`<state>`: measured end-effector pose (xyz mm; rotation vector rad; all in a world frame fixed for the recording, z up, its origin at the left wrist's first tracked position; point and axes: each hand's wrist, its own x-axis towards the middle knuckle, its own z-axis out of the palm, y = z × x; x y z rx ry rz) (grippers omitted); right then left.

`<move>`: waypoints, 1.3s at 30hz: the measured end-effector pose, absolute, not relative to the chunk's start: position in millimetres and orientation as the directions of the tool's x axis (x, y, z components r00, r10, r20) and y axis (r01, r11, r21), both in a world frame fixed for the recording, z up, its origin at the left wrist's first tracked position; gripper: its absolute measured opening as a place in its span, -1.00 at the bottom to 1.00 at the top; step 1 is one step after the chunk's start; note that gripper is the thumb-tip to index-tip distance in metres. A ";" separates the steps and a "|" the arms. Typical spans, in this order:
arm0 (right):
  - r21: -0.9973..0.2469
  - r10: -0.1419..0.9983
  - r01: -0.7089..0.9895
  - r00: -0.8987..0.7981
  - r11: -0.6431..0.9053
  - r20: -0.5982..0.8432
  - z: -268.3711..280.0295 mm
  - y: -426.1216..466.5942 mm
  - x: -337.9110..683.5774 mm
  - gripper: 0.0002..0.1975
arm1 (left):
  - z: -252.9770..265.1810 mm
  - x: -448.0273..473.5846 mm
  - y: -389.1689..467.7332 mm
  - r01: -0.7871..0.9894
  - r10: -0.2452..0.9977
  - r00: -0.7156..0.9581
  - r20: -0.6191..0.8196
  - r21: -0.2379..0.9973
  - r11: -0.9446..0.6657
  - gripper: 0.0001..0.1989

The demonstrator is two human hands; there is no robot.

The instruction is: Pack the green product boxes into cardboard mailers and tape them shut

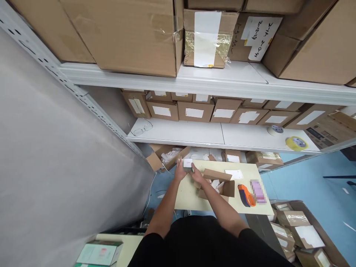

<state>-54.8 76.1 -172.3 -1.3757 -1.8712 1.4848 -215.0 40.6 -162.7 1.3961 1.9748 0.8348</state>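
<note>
Over the left end of the cream table [185, 200], my left hand [180, 171] and my right hand [197, 174] hold a small box [188, 163] between them. Its top is white with a small reddish mark, and its near side looks dark green. The left fingers grip one side and the right fingers the other. Beside my right forearm stands an open cardboard box [228, 188] with white pieces inside, partly hidden by that arm. A white sheet [234, 174] lies behind it. To its right are an orange and dark blue tape dispenser [247, 195] and a blurred-out pinkish item [258, 191].
A white shelf [180, 129] with labelled cartons rises behind the table, holding glasses [141, 129] and tape rolls [296, 143]. An open carton [154, 162] sits beyond my left hand. Packed boxes fill a large carton [328, 231] at lower right. A grey wall [83, 159] borders the left.
</note>
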 end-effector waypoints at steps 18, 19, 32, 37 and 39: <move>-0.934 0.954 0.201 0.024 -0.297 -0.298 -129.8 76.8 10.8 -0.24 | -42.9 -238.8 21.6 0.519 0.992 -0.118 -0.043 0.849 0.099 -0.17; -0.943 0.956 0.158 0.047 -0.294 -0.290 -122.3 72.6 21.8 -0.26 | -42.0 -232.1 17.7 0.435 0.997 -0.071 -0.043 0.897 0.070 -0.16; -0.849 0.944 0.428 0.247 -0.310 -0.220 -131.4 -11.8 162.5 -0.16 | -95.9 -95.4 2.5 0.771 0.909 0.070 -0.410 0.601 0.211 0.06; -0.758 0.950 0.583 0.269 -0.292 -0.159 -155.7 -9.3 175.1 -0.12 | -129.5 -94.1 4.8 0.804 0.902 0.209 -0.378 0.592 0.062 -0.06; -0.755 0.967 0.612 0.229 -0.235 -0.116 -157.1 -8.6 173.8 -0.19 | -141.0 -94.6 1.4 0.834 0.878 0.264 -0.399 0.551 -0.001 -0.18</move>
